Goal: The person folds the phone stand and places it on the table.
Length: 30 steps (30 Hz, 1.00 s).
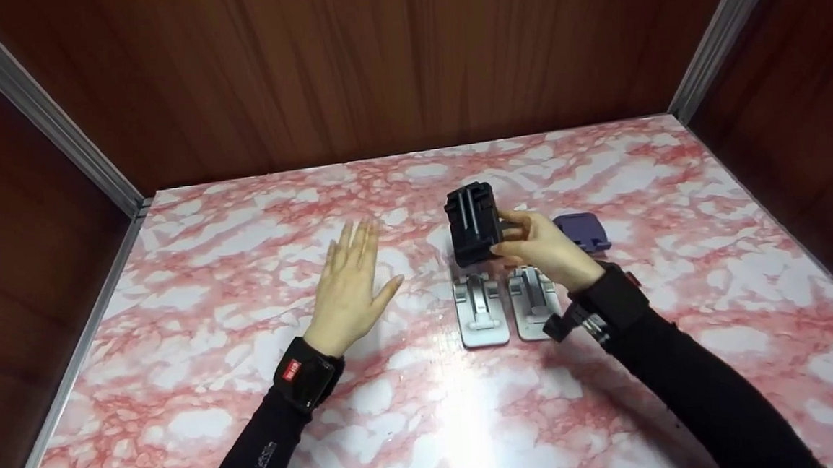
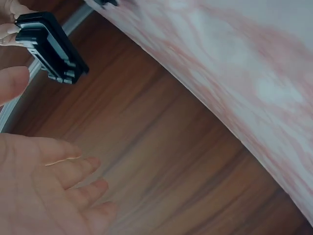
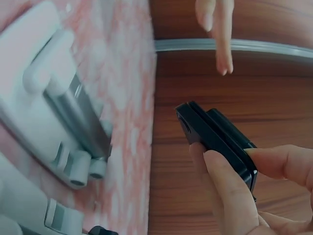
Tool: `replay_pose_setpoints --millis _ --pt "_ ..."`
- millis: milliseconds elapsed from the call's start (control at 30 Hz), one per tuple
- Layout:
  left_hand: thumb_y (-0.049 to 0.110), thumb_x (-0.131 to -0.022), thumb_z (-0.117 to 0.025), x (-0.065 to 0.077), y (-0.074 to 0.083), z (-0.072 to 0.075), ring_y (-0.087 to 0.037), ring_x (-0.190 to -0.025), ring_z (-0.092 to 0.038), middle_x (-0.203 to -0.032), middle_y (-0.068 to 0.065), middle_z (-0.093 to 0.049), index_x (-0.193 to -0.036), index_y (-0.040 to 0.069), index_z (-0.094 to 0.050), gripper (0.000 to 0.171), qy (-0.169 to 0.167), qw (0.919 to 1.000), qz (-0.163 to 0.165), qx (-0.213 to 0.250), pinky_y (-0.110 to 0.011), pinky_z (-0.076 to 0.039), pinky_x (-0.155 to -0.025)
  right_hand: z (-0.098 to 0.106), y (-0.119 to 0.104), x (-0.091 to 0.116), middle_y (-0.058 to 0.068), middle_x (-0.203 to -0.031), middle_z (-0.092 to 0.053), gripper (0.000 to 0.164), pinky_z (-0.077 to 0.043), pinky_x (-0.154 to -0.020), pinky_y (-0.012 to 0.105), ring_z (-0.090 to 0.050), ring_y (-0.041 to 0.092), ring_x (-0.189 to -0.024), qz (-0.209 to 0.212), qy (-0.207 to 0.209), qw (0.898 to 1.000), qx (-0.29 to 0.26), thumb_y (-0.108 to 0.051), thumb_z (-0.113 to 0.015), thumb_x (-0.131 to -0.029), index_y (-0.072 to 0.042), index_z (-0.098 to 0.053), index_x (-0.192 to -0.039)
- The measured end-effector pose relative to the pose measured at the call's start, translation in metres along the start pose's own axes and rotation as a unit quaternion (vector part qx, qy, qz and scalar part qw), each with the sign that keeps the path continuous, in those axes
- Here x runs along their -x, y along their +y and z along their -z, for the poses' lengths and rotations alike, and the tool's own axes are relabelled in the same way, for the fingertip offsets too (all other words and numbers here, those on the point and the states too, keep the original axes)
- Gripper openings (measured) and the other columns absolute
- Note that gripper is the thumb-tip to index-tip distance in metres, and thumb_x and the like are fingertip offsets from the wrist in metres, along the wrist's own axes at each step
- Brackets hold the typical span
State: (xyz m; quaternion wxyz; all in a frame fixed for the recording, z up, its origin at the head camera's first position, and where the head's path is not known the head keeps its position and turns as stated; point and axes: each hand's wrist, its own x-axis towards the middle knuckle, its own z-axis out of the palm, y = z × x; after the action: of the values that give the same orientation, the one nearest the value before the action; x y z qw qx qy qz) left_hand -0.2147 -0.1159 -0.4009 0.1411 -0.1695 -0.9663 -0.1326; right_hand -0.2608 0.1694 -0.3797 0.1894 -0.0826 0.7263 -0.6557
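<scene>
My right hand [image 1: 544, 248] pinches a black folding phone stand [image 1: 474, 223] by its right side, thumb and fingers on opposite faces. In the right wrist view the phone stand [image 3: 217, 139] is folded flat and held clear of the table. My left hand [image 1: 348, 296] is apart to the left, palm down, fingers straight, holding nothing. Below the black stand lie two white phone stands side by side, a left one [image 1: 485, 335] and a right one [image 1: 534, 326], the latter partly behind the right wrist. A purple phone stand [image 1: 580, 230] lies beyond the right hand, partly covered by it.
The tabletop [image 1: 232, 289] has a red and white marbled pattern. Brown wood-grain panels [image 1: 391, 62] stand at the back and both sides, with metal strips at the corners [image 1: 730, 34]. A bright glare falls on the table's near middle.
</scene>
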Motion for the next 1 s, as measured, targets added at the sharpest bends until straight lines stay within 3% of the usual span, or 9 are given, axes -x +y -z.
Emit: replay_pose_setpoints --millis 100,300,567,767,1000 --pt "0.049 -0.091 -0.048 0.004 -0.006 -0.001 -0.032 -0.144 -0.01 -0.154 -0.014 -0.017 -0.147 0.003 -0.018 0.078 0.008 0.9997 0.008 -0.02 -0.05 -0.011 -0.117 -0.001 -0.001 -0.01 0.028 -0.132 -0.048 0.076 -0.056 -0.078 0.024 -0.064 0.019 -0.101 -0.013 -0.003 1.0 -0.004 0.007 -0.052 -0.086 -0.003 -0.008 -0.148" --pt "0.05 -0.091 -0.049 0.01 -0.014 -0.004 -0.031 -0.144 -0.008 -0.155 -0.013 -0.018 -0.148 0.006 -0.017 0.079 0.006 0.9994 0.021 -0.027 -0.05 -0.011 -0.117 -0.004 0.0 -0.032 0.031 -0.13 -0.048 0.071 -0.05 -0.094 0.038 -0.062 0.027 -0.106 -0.033 0.0 0.999 -0.01 0.013 -0.05 -0.084 0.0 -0.018 -0.146" --pt "0.052 -0.092 -0.043 0.012 -0.017 -0.005 -0.028 -0.145 -0.004 -0.156 -0.01 -0.014 -0.149 0.009 -0.012 0.078 -0.004 0.9991 0.041 -0.015 -0.048 -0.006 -0.118 -0.008 0.007 -0.055 0.032 -0.125 -0.051 0.064 -0.046 -0.097 0.045 -0.06 0.033 -0.108 -0.074 0.015 0.996 0.048 0.01 -0.051 -0.084 0.004 -0.026 -0.142" --pt "0.052 -0.093 -0.043 0.013 -0.02 -0.004 -0.029 -0.145 -0.005 -0.156 -0.009 -0.013 -0.149 0.012 -0.014 0.075 -0.012 0.9985 0.053 -0.008 -0.05 -0.007 -0.118 -0.01 0.015 -0.06 0.035 -0.128 -0.047 0.062 -0.044 -0.099 0.043 -0.052 0.04 -0.116 -0.087 0.013 0.995 0.046 0.01 -0.048 -0.085 0.01 -0.022 -0.141" --pt "0.053 -0.093 -0.041 0.013 -0.023 -0.002 -0.03 -0.144 -0.007 -0.156 -0.009 -0.011 -0.149 0.014 -0.014 0.073 -0.026 0.9976 0.063 -0.016 -0.051 -0.007 -0.117 -0.01 0.018 -0.059 0.036 -0.128 -0.045 0.053 -0.047 -0.097 0.041 -0.05 0.042 -0.118 -0.09 -0.02 0.993 0.075 0.009 -0.046 -0.087 0.012 -0.029 -0.138"
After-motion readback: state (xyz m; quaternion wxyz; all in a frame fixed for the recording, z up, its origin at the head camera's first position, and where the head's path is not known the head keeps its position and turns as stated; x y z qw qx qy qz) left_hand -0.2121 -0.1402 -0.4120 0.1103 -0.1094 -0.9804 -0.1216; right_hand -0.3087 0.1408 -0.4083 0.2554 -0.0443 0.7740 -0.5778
